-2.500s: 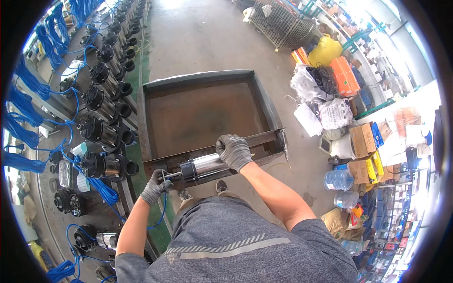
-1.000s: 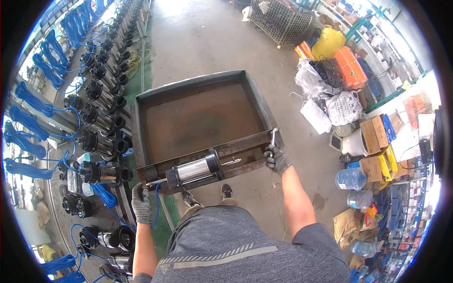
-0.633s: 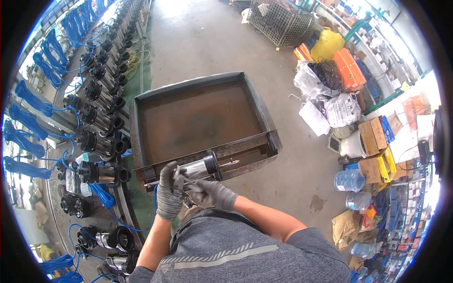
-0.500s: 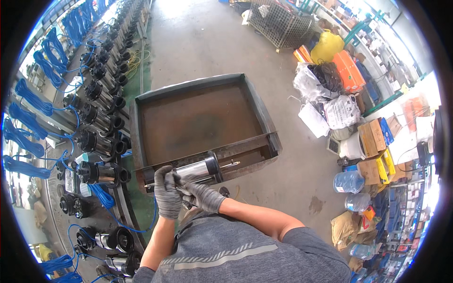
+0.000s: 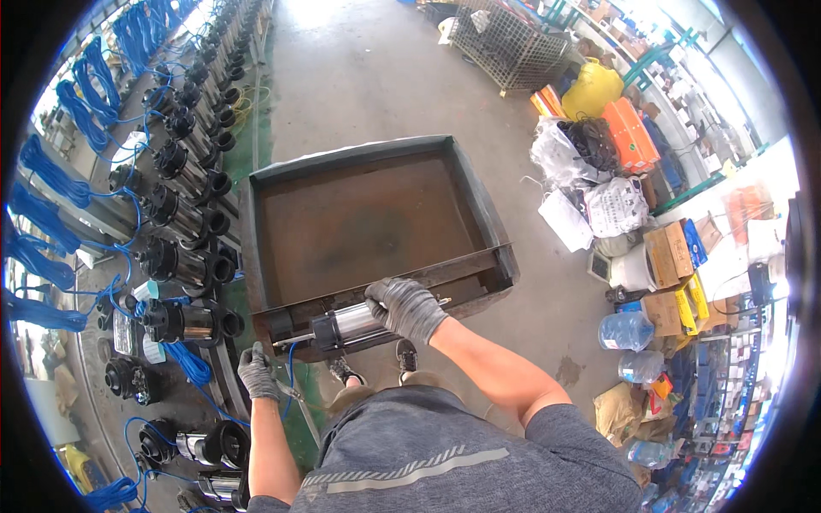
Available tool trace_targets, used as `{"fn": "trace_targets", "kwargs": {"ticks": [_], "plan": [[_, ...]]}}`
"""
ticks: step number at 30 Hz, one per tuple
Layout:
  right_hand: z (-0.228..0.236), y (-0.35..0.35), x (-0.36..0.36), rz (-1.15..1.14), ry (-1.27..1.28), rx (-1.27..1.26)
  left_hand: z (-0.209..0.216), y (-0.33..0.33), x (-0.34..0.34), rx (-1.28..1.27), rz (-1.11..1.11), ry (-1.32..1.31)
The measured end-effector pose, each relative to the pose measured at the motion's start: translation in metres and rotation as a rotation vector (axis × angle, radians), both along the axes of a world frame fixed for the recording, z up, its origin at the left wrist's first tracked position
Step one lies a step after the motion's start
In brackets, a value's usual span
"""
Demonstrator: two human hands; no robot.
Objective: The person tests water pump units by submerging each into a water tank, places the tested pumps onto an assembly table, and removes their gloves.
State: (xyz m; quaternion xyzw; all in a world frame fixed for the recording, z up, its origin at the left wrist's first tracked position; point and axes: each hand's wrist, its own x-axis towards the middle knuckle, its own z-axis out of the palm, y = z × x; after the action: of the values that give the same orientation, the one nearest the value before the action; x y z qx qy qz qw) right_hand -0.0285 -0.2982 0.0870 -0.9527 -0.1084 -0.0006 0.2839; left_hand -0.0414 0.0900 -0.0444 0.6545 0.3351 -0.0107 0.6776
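A submersible pump with a silver cylinder and black ends lies sideways along the near edge of the metal tray. Over its right end is my right hand in a grey glove, fingers wrapped round the body. A thin rod sticks out of the pump's left end, and a blue cable hangs there. Left of the pump and apart from it, my gloved left hand is closed round a slender metal hand tool, whose exact kind I cannot make out.
Rows of similar pumps with coiled blue cables line the left side. To the right are cardboard boxes, plastic bags, large clear bottles and shelves. A wire cage stands at the far right. My shoes show below the tray.
Both hands were together at the pump's left part. My right hand has moved right onto its other end, my left has dropped away down-left, and the pump has shifted and looks turned round.
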Motion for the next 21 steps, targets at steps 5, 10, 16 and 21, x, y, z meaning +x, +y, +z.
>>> {"fn": "trace_targets", "kwargs": {"ticks": [5,10,16,21], "plan": [[-0.002,0.000,0.008,-0.078,0.075,-0.014,-0.001,-0.003,0.011,-0.062,-0.207,0.051],[-0.001,0.002,0.010,-0.083,0.088,-0.040,0.003,-0.002,0.022,-0.147,-0.314,0.087],[-0.003,0.002,0.011,-0.102,0.095,-0.043,0.000,-0.001,0.031,-0.111,-0.470,0.104],[-0.004,0.003,0.011,-0.109,0.141,-0.052,0.008,0.003,0.035,-0.249,-0.478,0.193]]}}
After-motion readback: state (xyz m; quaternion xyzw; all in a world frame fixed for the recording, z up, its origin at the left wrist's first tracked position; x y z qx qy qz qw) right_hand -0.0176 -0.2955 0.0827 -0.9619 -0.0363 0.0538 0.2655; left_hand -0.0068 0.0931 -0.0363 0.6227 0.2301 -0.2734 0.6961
